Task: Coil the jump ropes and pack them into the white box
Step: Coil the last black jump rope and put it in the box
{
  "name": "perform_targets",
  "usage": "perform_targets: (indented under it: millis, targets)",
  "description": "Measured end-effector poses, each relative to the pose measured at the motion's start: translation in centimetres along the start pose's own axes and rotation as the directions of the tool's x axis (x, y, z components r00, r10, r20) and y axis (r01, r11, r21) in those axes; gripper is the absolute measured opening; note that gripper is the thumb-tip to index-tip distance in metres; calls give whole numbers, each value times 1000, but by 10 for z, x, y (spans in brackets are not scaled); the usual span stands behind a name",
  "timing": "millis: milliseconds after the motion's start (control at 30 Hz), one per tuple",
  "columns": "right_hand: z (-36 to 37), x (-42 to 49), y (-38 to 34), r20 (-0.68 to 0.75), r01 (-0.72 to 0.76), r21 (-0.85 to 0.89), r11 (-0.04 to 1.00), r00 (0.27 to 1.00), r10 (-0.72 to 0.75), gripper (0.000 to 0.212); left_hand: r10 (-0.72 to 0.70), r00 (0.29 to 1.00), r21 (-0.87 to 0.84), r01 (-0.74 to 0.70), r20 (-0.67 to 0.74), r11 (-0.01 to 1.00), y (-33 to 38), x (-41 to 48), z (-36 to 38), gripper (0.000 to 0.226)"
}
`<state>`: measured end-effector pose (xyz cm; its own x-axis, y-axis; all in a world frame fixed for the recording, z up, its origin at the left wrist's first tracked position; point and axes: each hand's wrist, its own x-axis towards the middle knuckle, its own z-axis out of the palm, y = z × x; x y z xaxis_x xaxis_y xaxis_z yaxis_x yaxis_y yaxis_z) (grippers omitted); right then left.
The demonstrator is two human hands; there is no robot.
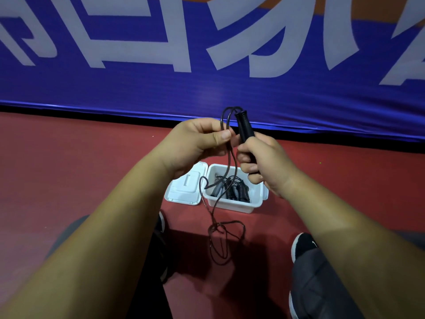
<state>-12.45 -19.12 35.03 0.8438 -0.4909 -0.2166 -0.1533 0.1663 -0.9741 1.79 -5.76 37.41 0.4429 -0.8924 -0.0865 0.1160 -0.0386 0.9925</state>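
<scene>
in the head view, a jump rope (216,227) is held above the white box (230,204), which is set open on the red floor (92,169) with its lid (184,192) just to its left. the black handle (245,127) is gripped by the right hand (259,162). loops of cord are pinched by the left hand (197,143). coiled ropes (232,187) are already packed inside the box. slack is trailed to a tangle on the box's near side. that tangle is best shaken loose first, then even loops gathered against the handle.
</scene>
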Motion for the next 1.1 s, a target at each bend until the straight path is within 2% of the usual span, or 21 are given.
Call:
perform_targets:
  millis: [67,133,233,300,433,500,600,733,867,1000,1100]
  targets:
    - [3,-1,3,71,19,48,999,997,-22,17,30,999,90,-29,-17,996,1,1,-2,24]
    - [5,-1,6,122,52,75,996,991,-61,19,40,999,104,-38,-18,994,1,3,-4,24]
    - [6,0,6,104,130,-106,986,987,-120,36,39,999,114,-36,-24,993,1,3,-5,28]
    - [6,3,7,73,164,-249,955,986,-151,43,41,998,184,-31,-49,982,2,2,-4,31]
    - [5,7,13,19,156,-299,941,987,-158,25,76,995,295,-54,-63,954,3,0,-3,8]
    - [4,9,17,-30,117,-344,932,990,-136,14,77,995,320,-54,-58,946,3,-1,-1,8]
    - [3,10,22,-64,45,-409,911,995,-78,17,48,998,349,-34,-30,936,2,-2,0,18]
    - [0,6,27,-123,-35,-411,911,992,-18,17,18,1000,267,-17,0,964,-1,-2,4,7]
    - [-6,1,29,-96,-60,-434,899,995,20,23,-24,999,129,27,-26,991,-8,3,8,12]
    - [-15,-2,25,-70,-59,-537,842,997,25,33,-17,1000,128,18,-9,992,-16,9,17,14]
    - [-21,-2,21,-71,-72,-546,835,997,39,33,-8,1000,135,8,-4,991,-19,12,23,14]
